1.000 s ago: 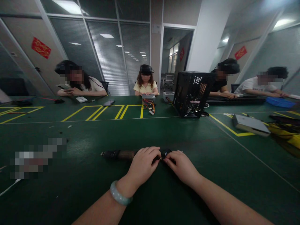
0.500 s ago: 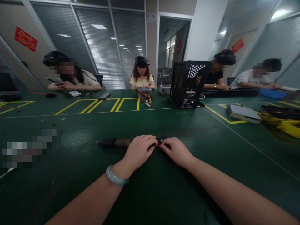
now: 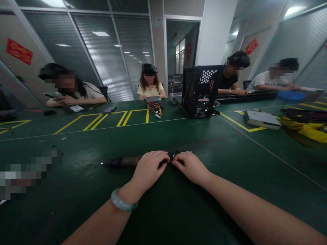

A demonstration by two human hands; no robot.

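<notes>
A dark, pen-shaped electric screwdriver [image 3: 124,162] lies on the green table, its narrow tip pointing left. Its rear end is under my left hand [image 3: 151,169], whose fingers curl around it and pinch close to the end. My right hand [image 3: 190,165] is closed, thumb and fingertips pressed together on a small black piece [image 3: 174,155] that looks like a cable end. Both hands' fingertips nearly meet at the screwdriver's rear. Whether the two parts are joined is hidden by the fingers.
Beyond my hands stand a black computer case [image 3: 200,92] and a power supply with coloured wires [image 3: 155,108]. A silver box [image 3: 262,119] and a yellow bag [image 3: 313,131] sit to the right. A blurred-out item [image 3: 28,175] lies left. Several people sit across the table.
The camera view has shifted slightly, so the scene appears moved to the left. Both hands stay at the screwdriver's rear end in much the same pose.
</notes>
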